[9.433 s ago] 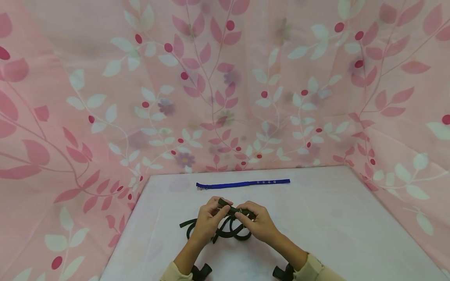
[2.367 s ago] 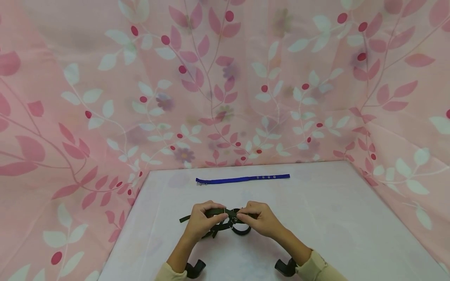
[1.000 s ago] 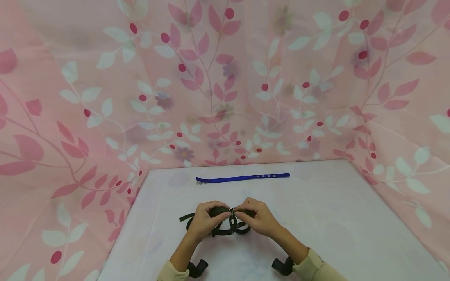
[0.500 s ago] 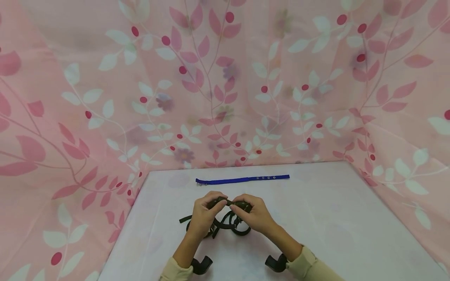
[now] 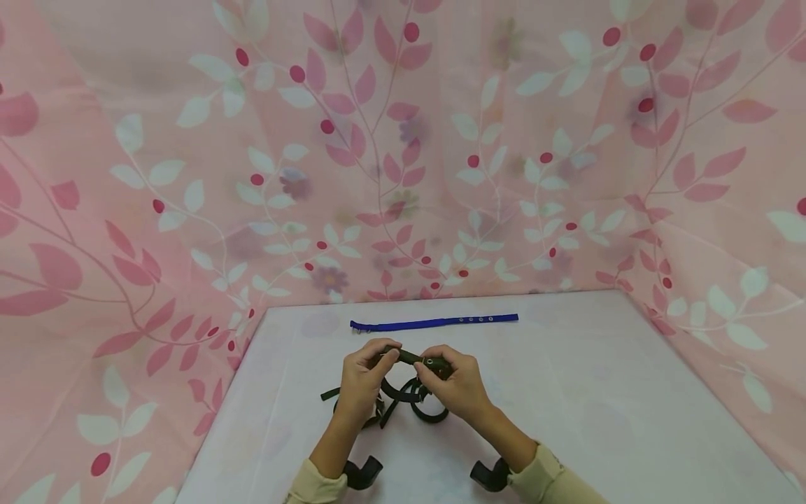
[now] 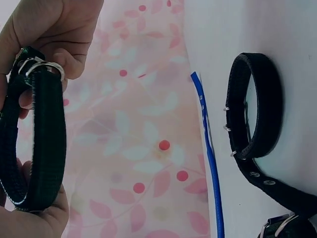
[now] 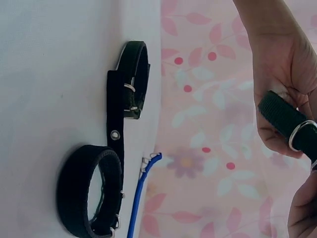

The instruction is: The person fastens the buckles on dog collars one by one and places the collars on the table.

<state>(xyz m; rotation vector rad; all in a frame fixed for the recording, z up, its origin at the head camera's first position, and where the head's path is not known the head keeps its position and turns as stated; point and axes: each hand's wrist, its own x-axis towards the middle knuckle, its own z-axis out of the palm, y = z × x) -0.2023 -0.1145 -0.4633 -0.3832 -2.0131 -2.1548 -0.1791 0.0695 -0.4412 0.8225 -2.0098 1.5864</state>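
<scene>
**Above the white table, a looped dark green collar in two narrow grips**

At the collar's ten o'clock, the left hand pinches the strap between thumb and fingers; at two o'clock, the right hand holds it the same way, fingers curled close. A short stretch runs between the hands, and the rest of the loop hangs toward six o'clock. A metal ring shows on the strap between the hands; the fingers cover part of the fastening, so whether the strap end passes through cannot be told.

On the table, one looped collar lies at five o'clock from the held one. A second loop lies at eight o'clock, partly hidden by the left hand. At twelve o'clock, well apart, a blue collar stretches out full length.
</scene>
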